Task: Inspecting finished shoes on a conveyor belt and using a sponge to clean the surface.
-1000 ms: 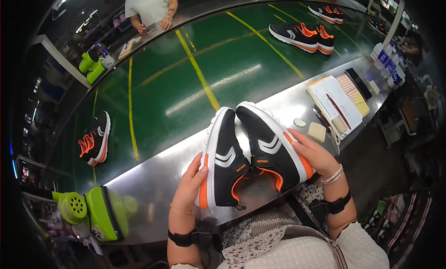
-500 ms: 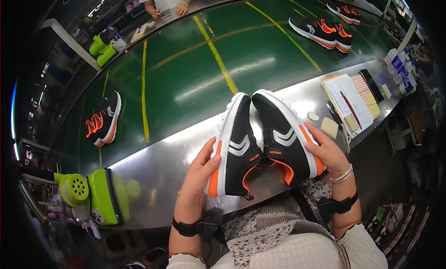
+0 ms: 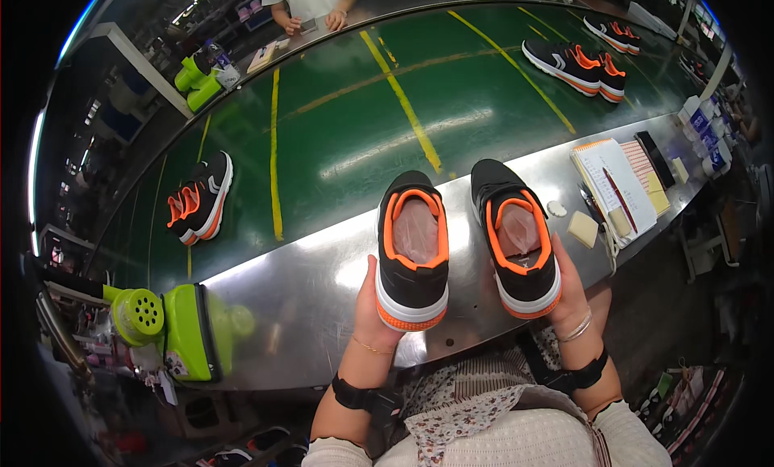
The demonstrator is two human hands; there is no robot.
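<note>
My left hand [image 3: 375, 310] is closed around the heel end of the left sneaker [image 3: 414, 295], a black shoe with orange lining and a white and orange sole. In my right hand [image 3: 569, 293] is the matching right sneaker [image 3: 524, 285], gripped from its outer side. Both shoes point away from me with their openings facing up, and crumpled translucent stuffing [image 3: 415, 229] shows inside. They are held apart above the metal ledge [image 3: 322, 306]. Most of my fingers are hidden behind the shoes.
Beyond the ledge runs a green conveyor belt [image 3: 322, 144] with yellow lines. One sneaker pair [image 3: 201, 201] lies at left, another pair [image 3: 576, 68] at far right. A notebook [image 3: 609, 185] with a pen lies at right. A lime-green machine [image 3: 187, 334] stands at left. A person [image 3: 310, 3] is across the belt.
Both sneakers have turned from showing their sides to showing their openings and heels, and have moved apart. My hands have shifted with them. The view has shifted slightly.
</note>
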